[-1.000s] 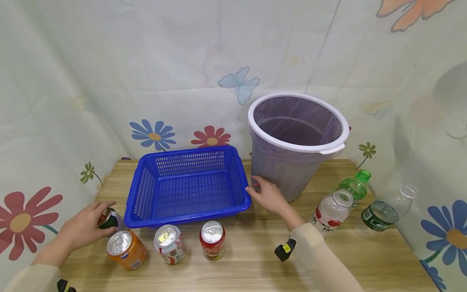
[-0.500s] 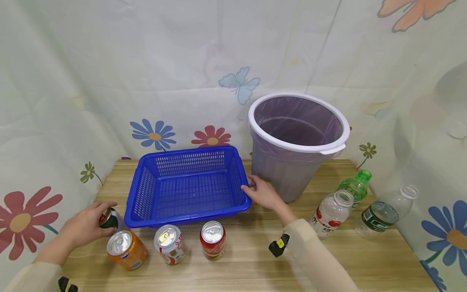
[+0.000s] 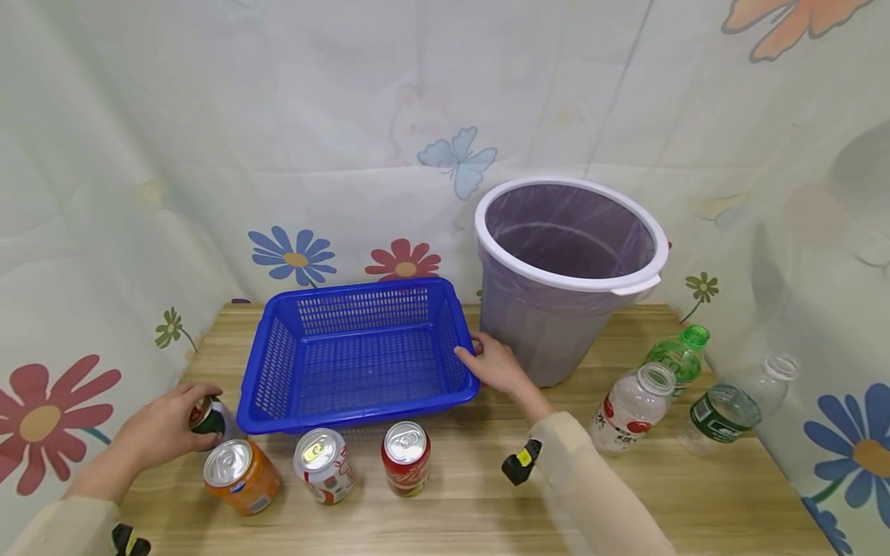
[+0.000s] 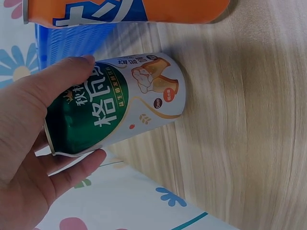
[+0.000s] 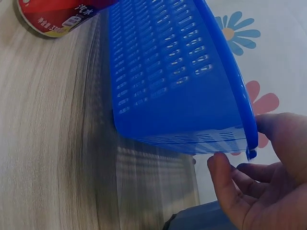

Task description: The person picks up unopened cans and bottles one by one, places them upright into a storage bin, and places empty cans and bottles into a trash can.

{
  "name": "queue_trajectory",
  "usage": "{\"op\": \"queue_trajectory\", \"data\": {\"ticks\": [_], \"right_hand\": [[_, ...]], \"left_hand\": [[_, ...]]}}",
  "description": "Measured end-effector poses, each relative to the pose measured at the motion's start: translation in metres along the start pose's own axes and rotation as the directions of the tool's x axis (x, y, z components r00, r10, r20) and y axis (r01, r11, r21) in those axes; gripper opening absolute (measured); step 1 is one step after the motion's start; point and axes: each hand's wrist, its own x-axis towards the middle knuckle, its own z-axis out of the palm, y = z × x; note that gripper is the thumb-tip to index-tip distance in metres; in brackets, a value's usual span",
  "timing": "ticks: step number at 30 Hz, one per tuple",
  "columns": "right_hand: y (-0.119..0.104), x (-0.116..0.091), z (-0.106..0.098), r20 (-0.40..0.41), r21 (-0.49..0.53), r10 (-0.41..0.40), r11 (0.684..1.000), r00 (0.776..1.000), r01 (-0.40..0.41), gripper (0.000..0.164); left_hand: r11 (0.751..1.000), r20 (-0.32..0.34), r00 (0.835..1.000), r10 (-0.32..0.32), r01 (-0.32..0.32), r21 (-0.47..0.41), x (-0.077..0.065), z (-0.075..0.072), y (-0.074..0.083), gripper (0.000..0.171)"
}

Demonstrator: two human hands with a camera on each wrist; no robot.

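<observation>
My left hand (image 3: pixel 156 432) grips a green and white drink can (image 4: pixel 148 93) by its upper part, thumb on one side and fingers on the other. The can stands on the table at the left of the blue plastic basket (image 3: pixel 361 415). At the basket's right end, my right hand (image 3: pixel 495 367) holds the rim, its thumb over the edge and its fingers on the outer side. The basket has nothing in it. In front of it stand an orange can (image 3: pixel 243 476), a white and red can (image 3: pixel 324 466) and a red can (image 3: pixel 405 459).
Behind my right hand stands a grey bin (image 3: pixel 535 332) with a white rim and a purple liner. On the right are a green bottle (image 3: pixel 677 357), a clear bottle with a red-printed label (image 3: pixel 631 407) and a clear bottle with a green label (image 3: pixel 730 409).
My right hand has moved slightly left, from beside the basket's right rim to holding it. The left hand and its can stay in place.
</observation>
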Motion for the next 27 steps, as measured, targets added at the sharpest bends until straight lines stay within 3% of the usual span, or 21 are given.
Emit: {"op": "queue_trajectory", "data": {"ticks": [8, 27], "right_hand": [[0.0031, 0.0049, 0.0033, 0.042, 0.182, 0.07, 0.98, 0.997, -0.076, 0.054], [-0.0054, 0.0075, -0.0005, 0.113, 0.319, 0.142, 0.932, 0.983, -0.171, 0.05]], "left_hand": [[1.0, 0.007, 1.0, 0.004, -0.004, 0.0, 0.0006, 0.0001, -0.0011, 0.07], [1.0, 0.081, 0.997, 0.015, -0.014, -0.018, 0.0054, -0.0065, 0.0002, 0.068]]}}
